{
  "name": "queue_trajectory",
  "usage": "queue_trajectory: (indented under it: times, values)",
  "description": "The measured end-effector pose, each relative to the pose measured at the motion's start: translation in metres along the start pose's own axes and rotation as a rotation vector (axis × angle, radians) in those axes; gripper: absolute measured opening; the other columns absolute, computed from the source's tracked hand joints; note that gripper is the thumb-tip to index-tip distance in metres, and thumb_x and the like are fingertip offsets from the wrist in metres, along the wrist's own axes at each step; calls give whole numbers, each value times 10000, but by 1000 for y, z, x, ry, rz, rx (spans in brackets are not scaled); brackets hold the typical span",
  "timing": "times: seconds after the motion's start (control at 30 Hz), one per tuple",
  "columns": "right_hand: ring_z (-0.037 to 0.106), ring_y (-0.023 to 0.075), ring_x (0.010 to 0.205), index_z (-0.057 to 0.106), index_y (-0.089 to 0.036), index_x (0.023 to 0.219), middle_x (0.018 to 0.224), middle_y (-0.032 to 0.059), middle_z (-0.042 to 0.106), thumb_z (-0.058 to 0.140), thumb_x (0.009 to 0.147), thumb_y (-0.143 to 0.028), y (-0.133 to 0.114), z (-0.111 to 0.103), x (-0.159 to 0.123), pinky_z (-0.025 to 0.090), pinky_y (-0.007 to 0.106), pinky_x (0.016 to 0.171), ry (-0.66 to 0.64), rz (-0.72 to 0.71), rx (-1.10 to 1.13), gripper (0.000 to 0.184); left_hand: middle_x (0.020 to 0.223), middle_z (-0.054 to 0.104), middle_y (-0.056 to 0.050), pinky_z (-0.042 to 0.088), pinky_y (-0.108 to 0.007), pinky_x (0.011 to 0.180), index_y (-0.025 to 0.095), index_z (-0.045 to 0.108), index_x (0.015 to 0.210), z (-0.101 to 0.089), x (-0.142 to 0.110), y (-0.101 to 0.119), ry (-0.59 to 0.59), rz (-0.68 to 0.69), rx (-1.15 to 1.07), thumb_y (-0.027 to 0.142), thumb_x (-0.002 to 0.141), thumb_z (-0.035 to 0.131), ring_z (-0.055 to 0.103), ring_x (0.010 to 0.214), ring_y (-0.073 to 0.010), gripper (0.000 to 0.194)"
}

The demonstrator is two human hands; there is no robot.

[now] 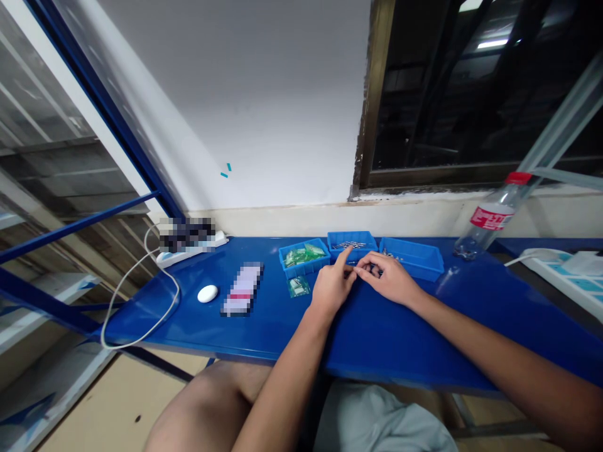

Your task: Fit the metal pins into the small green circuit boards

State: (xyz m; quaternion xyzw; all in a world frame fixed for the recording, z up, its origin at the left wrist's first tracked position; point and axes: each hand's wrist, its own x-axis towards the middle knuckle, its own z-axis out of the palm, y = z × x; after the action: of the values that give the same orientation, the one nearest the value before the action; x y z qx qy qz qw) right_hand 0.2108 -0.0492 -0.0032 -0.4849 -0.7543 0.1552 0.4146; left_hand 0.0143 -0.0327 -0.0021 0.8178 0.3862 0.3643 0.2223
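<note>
My left hand point(332, 287) and my right hand point(390, 279) meet fingertip to fingertip just above the blue table point(377, 339). The left index finger points forward while its thumb and other fingers are closed. Thumb and fingers of the right hand are pinched beside the left fingertips; anything between them is too small to make out. Right behind the hands stands a blue bin point(338, 237) with thin metal pieces. To its left, another blue bin point(309, 270) contains green-printed packets. A third blue bin point(428, 272), with a few small metal parts, is partly hidden by my right hand.
A small clear packet point(298, 287) lies left of my left hand. Farther left are a blurred-out phone-like slab point(242, 289), a white oval case point(207, 293) and a power strip point(198, 250) with a looping cable. A red-capped plastic bottle point(490, 218) stands tilted-looking at right.
</note>
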Motion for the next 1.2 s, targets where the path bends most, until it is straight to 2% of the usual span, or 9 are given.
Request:
queue_trajectory:
  times: [0.23, 0.4, 0.63, 0.87, 1.03, 1.2]
  values:
    - [524, 159, 630, 651, -224, 857, 814, 22, 635, 614, 924, -257, -5, -1, -1, 432, 300, 597, 31, -55, -62, 84, 1168, 805, -19, 611, -318, 907, 278, 374, 1592, 3, 0, 1, -16, 68, 8, 206, 957, 642, 788, 1000, -217, 693]
    - [544, 173, 659, 614, -229, 829, 807, 21, 641, 609, 889, -223, -5, 0, -1, 425, 304, 604, 40, -60, -70, 60, 1168, 801, -31, 612, -320, 903, 273, 389, 1568, 3, 0, 2, -26, 99, 24, 199, 941, 642, 783, 1006, -219, 680]
    - [583, 178, 684, 607, -232, 835, 813, 12, 669, 590, 890, -233, -3, 1, 0, 452, 304, 636, 72, 22, -16, 58, 1140, 786, -30, 595, -324, 917, 262, 393, 1561, 2, -1, 6, 5, 99, -16, 165, 915, 634, 758, 998, -211, 697]
    - [635, 208, 790, 660, -235, 897, 865, 31, 687, 507, 1024, -358, 0, -2, 0, 492, 322, 715, 27, -13, 31, 233, 1150, 749, -69, 585, -322, 924, 222, 466, 1503, -1, 1, 10, 140, 63, -156, 229, 1007, 564, 732, 962, -186, 506]
    - [646, 214, 817, 665, -237, 906, 893, 45, 678, 482, 1051, -408, 1, 1, -1, 517, 326, 720, -33, -35, 52, 289, 1104, 763, -60, 594, -305, 879, 216, 524, 1454, -2, 4, 10, 173, 23, -234, 268, 1020, 582, 737, 910, -174, 441]
    - [650, 208, 803, 680, -235, 931, 916, 51, 690, 505, 1038, -382, 4, 3, -1, 515, 317, 679, -37, -32, 48, 252, 1128, 772, -84, 599, -328, 895, 198, 720, 1155, -2, 5, 9, 157, 25, -159, 316, 1008, 612, 734, 989, -213, 217]
